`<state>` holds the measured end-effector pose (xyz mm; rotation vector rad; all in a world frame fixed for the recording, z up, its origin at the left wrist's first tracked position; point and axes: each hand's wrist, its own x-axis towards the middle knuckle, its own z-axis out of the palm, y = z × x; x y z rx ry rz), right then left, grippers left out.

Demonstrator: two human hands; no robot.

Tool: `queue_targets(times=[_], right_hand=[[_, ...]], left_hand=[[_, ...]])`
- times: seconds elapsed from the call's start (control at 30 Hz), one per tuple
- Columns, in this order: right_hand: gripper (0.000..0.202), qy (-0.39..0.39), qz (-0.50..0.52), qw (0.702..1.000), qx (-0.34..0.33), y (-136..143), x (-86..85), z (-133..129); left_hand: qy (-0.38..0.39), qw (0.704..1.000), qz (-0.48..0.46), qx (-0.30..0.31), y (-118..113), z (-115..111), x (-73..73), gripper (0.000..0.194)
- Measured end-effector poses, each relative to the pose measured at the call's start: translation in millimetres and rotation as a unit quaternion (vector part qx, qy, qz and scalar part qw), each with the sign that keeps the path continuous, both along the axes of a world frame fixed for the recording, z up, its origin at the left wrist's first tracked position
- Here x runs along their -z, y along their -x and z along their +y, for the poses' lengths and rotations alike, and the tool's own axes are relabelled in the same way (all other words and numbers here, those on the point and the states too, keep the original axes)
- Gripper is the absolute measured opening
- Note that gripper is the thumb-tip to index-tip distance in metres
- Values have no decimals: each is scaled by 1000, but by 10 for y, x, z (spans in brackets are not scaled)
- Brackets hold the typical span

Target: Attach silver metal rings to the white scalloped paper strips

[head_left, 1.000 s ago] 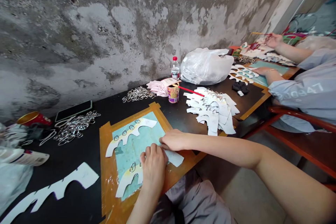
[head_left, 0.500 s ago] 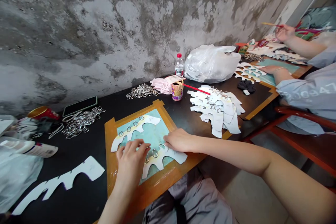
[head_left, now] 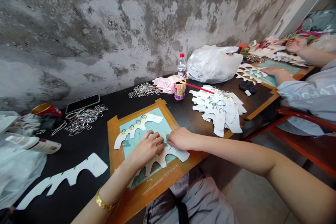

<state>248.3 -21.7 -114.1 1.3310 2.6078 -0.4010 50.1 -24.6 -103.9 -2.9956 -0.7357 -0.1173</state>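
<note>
A white scalloped card piece (head_left: 178,154) lies on the pale green mat (head_left: 136,181), partly covered by my left hand (head_left: 149,147). That hand has its fingers bent over the upper edge of the card, and its fingertips meet a metal ring (head_left: 166,144). My right hand (head_left: 181,138) comes in from the right with its fingers pressed together beside the same ring; what they pinch is hidden. Farther back on the mat, a second scalloped card piece (head_left: 153,117) carries several metal rings along its upper edge.
Piles of metal rings (head_left: 85,120) lie on the black table, near a phone (head_left: 82,103). Another card piece (head_left: 96,165) and a white bottle (head_left: 34,143) are at left. A cup (head_left: 180,91), stacked cards (head_left: 219,112) and a plastic bag (head_left: 214,63) stand rightward. A co-worker (head_left: 307,85) sits at far right.
My left hand has moved right along the lower card to the ring by my right hand, and a gold bracelet now shows. My right hand has barely moved. The co-worker's raised hand has come down.
</note>
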Motion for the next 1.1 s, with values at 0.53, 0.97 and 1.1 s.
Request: queue_targets(times=[0.53,0.97,1.1], right_hand=[[32,3,-5,1000,-4,11,-50,-8],[30,5,-16,1000,-2,31,-59,-7],[32,9,-16,1000,8,45,-62,-5]], left_hand=[[26,998,-55,24,106,149,-22,28],[-42,986,-15,158,86,203,143,19],[-9,993,-21,112,-3,173,102,20]])
